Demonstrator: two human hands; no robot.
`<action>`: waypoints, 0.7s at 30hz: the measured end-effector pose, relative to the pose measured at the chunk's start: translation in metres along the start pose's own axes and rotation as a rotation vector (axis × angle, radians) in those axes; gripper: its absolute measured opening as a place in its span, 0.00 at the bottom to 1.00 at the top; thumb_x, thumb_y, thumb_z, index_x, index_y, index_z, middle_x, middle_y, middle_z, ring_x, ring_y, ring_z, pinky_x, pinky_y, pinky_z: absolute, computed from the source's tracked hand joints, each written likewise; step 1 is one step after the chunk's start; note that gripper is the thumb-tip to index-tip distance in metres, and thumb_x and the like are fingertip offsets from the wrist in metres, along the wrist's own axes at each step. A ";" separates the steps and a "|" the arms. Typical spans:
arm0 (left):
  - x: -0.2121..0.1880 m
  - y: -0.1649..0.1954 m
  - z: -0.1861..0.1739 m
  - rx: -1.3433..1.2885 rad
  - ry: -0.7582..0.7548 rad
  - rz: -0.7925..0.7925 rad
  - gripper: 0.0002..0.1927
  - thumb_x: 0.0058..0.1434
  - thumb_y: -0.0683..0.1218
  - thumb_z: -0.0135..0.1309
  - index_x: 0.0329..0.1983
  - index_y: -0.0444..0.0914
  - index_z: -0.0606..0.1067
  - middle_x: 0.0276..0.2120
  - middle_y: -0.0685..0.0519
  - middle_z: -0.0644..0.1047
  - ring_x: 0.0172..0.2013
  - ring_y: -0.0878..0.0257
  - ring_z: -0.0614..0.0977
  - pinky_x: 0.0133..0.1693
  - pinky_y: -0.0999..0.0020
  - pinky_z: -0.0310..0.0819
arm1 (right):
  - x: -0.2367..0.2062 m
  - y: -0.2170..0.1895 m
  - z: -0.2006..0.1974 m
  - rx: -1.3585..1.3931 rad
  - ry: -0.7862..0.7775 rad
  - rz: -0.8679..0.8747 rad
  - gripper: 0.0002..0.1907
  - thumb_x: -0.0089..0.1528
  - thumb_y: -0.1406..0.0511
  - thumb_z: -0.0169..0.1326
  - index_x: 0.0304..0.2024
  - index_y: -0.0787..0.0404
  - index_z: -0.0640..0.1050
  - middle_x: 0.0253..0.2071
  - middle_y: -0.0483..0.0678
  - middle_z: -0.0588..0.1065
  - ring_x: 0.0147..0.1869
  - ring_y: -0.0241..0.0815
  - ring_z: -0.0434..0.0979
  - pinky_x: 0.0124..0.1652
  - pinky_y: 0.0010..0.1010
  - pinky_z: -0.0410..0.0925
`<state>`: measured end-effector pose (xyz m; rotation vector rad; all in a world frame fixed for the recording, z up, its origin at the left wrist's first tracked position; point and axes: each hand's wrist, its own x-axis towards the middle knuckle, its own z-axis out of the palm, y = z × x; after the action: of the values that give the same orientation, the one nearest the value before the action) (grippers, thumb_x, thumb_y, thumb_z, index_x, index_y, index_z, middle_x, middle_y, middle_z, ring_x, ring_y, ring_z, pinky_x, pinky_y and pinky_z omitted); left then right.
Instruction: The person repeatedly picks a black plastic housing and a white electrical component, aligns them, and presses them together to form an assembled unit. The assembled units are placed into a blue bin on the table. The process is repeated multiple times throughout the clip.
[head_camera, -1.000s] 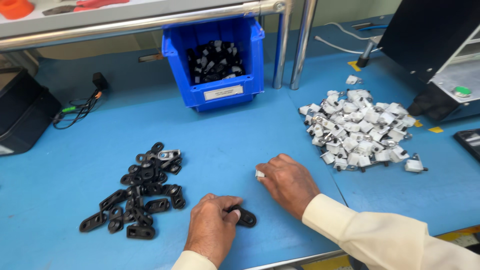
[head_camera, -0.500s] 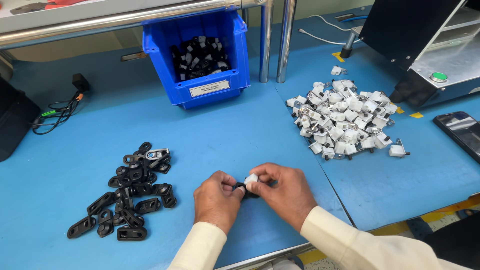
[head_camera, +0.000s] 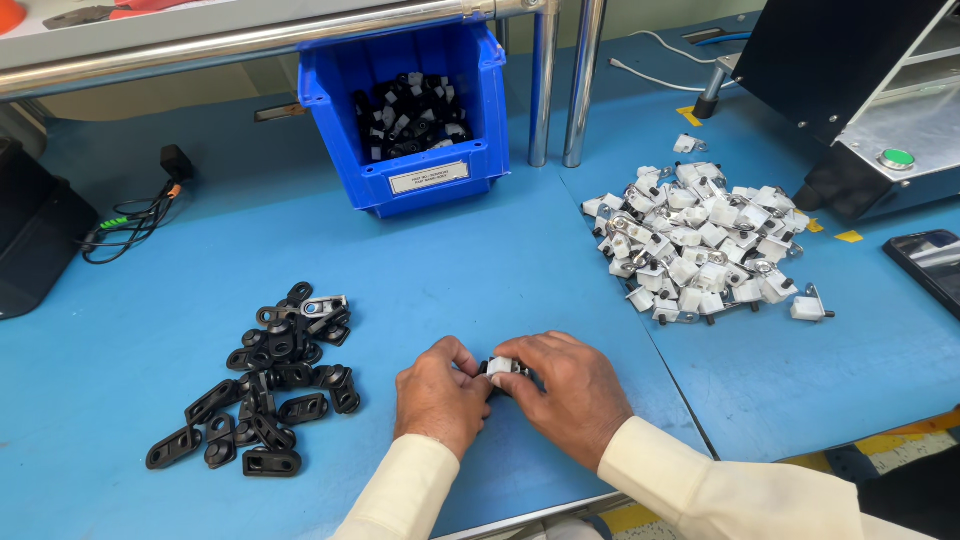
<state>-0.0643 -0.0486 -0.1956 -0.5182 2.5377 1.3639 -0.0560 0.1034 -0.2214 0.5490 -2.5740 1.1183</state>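
Observation:
My left hand (head_camera: 438, 392) and my right hand (head_camera: 566, 392) meet just above the near edge of the blue table (head_camera: 480, 260). Between their fingertips they pinch a small white part (head_camera: 501, 366) pressed against a black bracket (head_camera: 487, 367), which the fingers mostly hide. A heap of black brackets (head_camera: 262, 378) lies to the left of my left hand. A heap of white parts with metal clips (head_camera: 700, 245) lies to the right, beyond my right hand.
A blue bin (head_camera: 410, 115) with black-and-white pieces stands at the back centre, behind two metal posts (head_camera: 563, 80). A black machine (head_camera: 850, 90) with a green button and a phone (head_camera: 925, 265) are at right. A black box (head_camera: 30, 235) and cable sit at left.
My hands were apart on the table, left on a black bracket, right on a white part. They have come together and now hold both pieces joined between them.

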 end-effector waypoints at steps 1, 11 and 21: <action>0.000 0.001 -0.001 0.026 -0.011 0.001 0.06 0.59 0.40 0.61 0.33 0.35 0.74 0.24 0.51 0.81 0.22 0.64 0.85 0.24 0.68 0.80 | 0.000 0.000 0.001 0.006 -0.012 0.060 0.12 0.56 0.64 0.64 0.42 0.57 0.83 0.37 0.47 0.83 0.38 0.44 0.81 0.36 0.35 0.73; 0.017 0.018 -0.021 0.281 -0.348 -0.133 0.11 0.67 0.45 0.54 0.35 0.31 0.77 0.27 0.45 0.83 0.21 0.59 0.86 0.23 0.68 0.81 | 0.007 0.003 0.005 0.070 -0.074 0.146 0.14 0.55 0.65 0.65 0.43 0.57 0.82 0.34 0.47 0.81 0.36 0.43 0.81 0.35 0.32 0.75; 0.024 -0.015 -0.018 0.031 -0.336 -0.088 0.16 0.69 0.47 0.45 0.35 0.31 0.78 0.22 0.48 0.77 0.16 0.57 0.81 0.17 0.65 0.74 | 0.008 0.010 0.006 0.025 -0.079 -0.105 0.11 0.55 0.67 0.64 0.41 0.61 0.82 0.32 0.48 0.82 0.38 0.45 0.80 0.38 0.36 0.73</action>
<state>-0.0806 -0.0763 -0.2051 -0.3551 2.2358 1.2585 -0.0682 0.1031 -0.2286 0.7398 -2.5671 1.1160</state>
